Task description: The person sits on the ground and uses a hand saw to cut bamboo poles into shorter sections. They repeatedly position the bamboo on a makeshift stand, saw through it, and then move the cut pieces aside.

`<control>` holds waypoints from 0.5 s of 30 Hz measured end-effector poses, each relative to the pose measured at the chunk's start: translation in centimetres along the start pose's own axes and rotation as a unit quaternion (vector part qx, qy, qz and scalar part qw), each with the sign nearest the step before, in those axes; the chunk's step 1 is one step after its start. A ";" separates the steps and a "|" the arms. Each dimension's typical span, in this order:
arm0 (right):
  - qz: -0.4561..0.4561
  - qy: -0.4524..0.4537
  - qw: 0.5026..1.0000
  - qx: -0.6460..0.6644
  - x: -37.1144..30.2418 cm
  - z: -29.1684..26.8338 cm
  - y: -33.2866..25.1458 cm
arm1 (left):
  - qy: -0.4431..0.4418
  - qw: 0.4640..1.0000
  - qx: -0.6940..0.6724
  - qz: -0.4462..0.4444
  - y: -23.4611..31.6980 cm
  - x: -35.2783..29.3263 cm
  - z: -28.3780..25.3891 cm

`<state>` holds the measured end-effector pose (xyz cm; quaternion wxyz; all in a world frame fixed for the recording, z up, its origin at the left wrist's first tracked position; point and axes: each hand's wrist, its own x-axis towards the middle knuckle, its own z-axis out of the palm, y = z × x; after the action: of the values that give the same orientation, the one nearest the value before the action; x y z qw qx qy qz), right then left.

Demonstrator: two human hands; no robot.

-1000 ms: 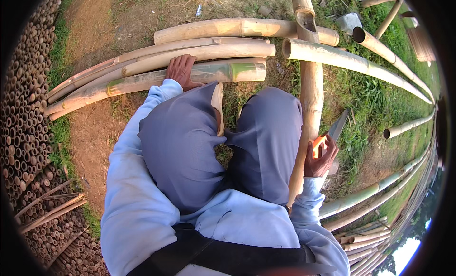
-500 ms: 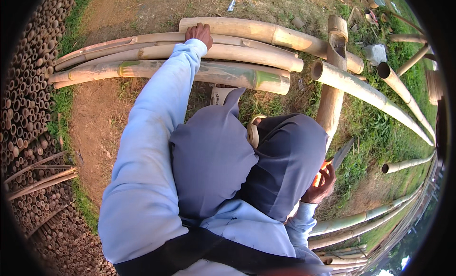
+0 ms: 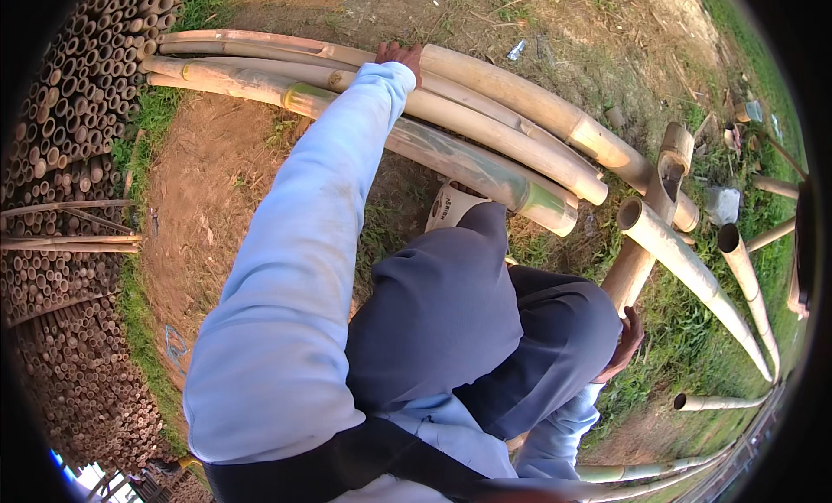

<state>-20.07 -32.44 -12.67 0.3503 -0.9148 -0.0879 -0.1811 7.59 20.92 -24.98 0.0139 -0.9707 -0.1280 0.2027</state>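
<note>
My left hand (image 3: pixel 401 58) reaches far forward and is closed over a bamboo pole (image 3: pixel 329 51) in a bundle, beside the end of a thicker bamboo pole (image 3: pixel 520 91). A bamboo pole with a green ring (image 3: pixel 451 161) lies on the near side of the bundle. My right hand (image 3: pixel 624 343) is beside my right knee, its fingers curled and partly hidden behind the trouser leg. Whatever it holds cannot be made out, and no knife blade shows. A white container (image 3: pixel 451 207) stands under the bundle, just past my left knee.
An upright notched bamboo post (image 3: pixel 663 187) stands at the right, with a hollow bamboo pole (image 3: pixel 685 252) slanting beside it. Further right is another bamboo pole (image 3: pixel 745 273). A large stack of cut bamboo (image 3: pixel 78 364) fills the left side. Grass and bare soil lie between.
My view has turned, shifting the scene. My left hand stays on the bundle. The orange-handled knife seen in my right hand earlier is out of sight, and that hand has turned against the knee.
</note>
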 end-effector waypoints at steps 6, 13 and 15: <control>-0.059 -0.054 0.992 -0.095 7.0 2.1 -1.0 | 0.187 0.961 0.066 0.192 -3.7 -1.7 0.2; -0.175 -0.121 0.936 -0.280 16.1 5.9 -2.3 | 0.323 0.911 -0.027 0.256 -7.6 -7.4 -3.0; -0.187 -0.148 0.920 -0.312 17.1 7.0 -2.5 | 0.308 0.914 -0.009 0.265 -8.6 -9.8 -3.5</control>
<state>-3.20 -25.35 -9.26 -0.0101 -0.9610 -0.2470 -0.1242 -1.76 26.88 -17.23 -0.0106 -0.9835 0.1425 -0.1112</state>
